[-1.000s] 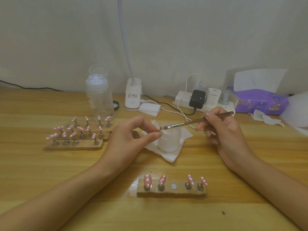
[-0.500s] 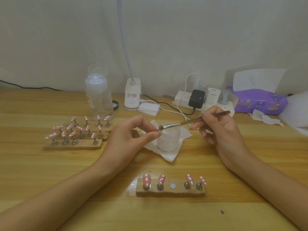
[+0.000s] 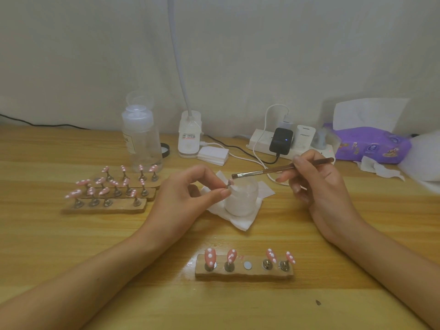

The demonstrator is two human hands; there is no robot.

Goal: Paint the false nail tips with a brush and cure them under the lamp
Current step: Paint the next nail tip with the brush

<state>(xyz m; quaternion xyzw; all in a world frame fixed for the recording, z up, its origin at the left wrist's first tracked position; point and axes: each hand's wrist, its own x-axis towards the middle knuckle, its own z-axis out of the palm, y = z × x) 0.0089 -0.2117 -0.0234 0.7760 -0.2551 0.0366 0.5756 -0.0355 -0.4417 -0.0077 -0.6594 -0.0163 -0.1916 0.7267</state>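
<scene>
Head view. Your left hand (image 3: 190, 194) pinches a tip (image 3: 229, 183) between thumb and forefinger, in front of the jar (image 3: 241, 198). The tip is mostly hidden, so its tilt is hard to read. Your right hand (image 3: 316, 184) grips the brush (image 3: 273, 171) pen-style, shaft running left and slightly down. The bristles (image 3: 235, 176) sit just above-right of the tip, seemingly apart. The right hand closes the gap with a short stroke down-left. The holder (image 3: 244, 273) has its middle slot free.

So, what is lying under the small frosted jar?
A folded white paper towel lies under the frosted jar, with its corners sticking out. The part directly beneath the jar is covered.
</scene>
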